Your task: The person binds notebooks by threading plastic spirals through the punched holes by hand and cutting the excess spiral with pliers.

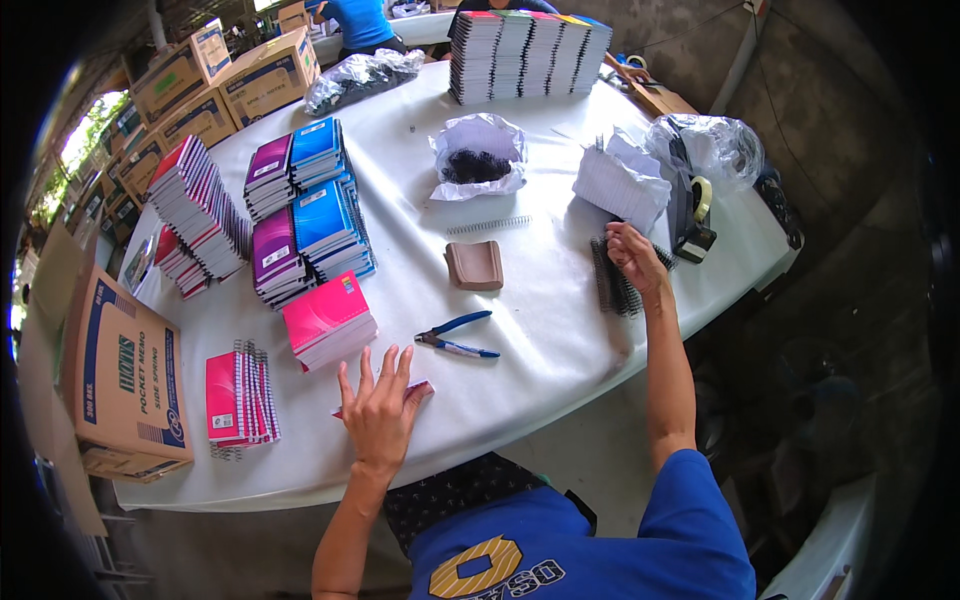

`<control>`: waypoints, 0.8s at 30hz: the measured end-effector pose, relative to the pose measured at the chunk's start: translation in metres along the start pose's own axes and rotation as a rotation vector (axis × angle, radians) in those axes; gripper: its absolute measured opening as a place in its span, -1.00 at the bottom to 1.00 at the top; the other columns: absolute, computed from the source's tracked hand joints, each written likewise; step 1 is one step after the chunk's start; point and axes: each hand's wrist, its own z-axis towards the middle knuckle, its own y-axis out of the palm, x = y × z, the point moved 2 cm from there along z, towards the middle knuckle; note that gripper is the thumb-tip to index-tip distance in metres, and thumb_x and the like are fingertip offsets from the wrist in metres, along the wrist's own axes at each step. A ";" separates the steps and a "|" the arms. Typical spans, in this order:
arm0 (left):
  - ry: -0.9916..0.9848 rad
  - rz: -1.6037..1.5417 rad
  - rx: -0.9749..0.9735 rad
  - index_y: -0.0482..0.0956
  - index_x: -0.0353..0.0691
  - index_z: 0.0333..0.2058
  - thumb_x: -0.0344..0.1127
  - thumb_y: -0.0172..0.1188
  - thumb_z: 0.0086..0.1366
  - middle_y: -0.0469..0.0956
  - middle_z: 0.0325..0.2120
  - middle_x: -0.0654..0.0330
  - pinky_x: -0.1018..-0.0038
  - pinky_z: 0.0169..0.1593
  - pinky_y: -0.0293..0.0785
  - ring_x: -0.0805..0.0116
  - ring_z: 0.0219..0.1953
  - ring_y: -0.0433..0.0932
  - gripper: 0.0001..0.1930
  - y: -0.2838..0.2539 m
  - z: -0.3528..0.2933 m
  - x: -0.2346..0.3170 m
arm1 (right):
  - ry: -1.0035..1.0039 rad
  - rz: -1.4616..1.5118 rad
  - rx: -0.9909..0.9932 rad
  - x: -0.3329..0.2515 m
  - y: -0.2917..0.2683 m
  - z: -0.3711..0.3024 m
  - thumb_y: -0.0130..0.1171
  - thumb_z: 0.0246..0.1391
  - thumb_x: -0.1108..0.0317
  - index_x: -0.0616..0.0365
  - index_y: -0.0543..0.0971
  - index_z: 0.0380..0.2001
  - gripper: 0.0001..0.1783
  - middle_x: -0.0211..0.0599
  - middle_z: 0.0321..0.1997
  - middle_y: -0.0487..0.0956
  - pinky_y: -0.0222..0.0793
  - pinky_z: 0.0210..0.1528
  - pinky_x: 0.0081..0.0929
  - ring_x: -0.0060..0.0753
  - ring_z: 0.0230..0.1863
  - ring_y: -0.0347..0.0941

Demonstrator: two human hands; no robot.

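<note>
My left hand (378, 418) lies with spread fingers over a small pink notebook (421, 392) near the table's front edge, hiding most of it. Beyond it stands a stack of pink notebooks (335, 325) without visible coils. Pink spiral notebooks (228, 396) lie stacked to the left. At the right, my right hand (637, 262) is closed with fingertips pinched together; whatever they hold is too small to make out. Just under it lies a bundle of dark wire coils (609, 285). Blue-handled cutting pliers (460, 335) and a brown, box-like holder (474, 266) lie between my hands.
Purple and blue notebook stacks (322, 215) and tall red ones (195, 210) stand left, beside a carton (130, 375). Crumpled paper (500, 130) holds black bits; a loose coil (490, 226) lies nearer. A tape dispenser (697, 240) sits right. Notebooks (525, 60) and people are behind.
</note>
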 end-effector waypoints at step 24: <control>-0.003 -0.019 -0.030 0.46 -0.04 0.20 0.02 0.28 0.14 0.53 0.09 0.21 -0.08 0.32 0.04 -0.04 0.21 0.39 -0.36 -0.002 0.003 0.001 | -0.177 -1.475 -0.310 0.090 0.123 -0.012 0.22 0.07 0.57 0.24 0.62 -0.24 -0.84 -0.26 -0.38 0.56 0.42 -0.28 -0.47 -0.43 -0.33 0.48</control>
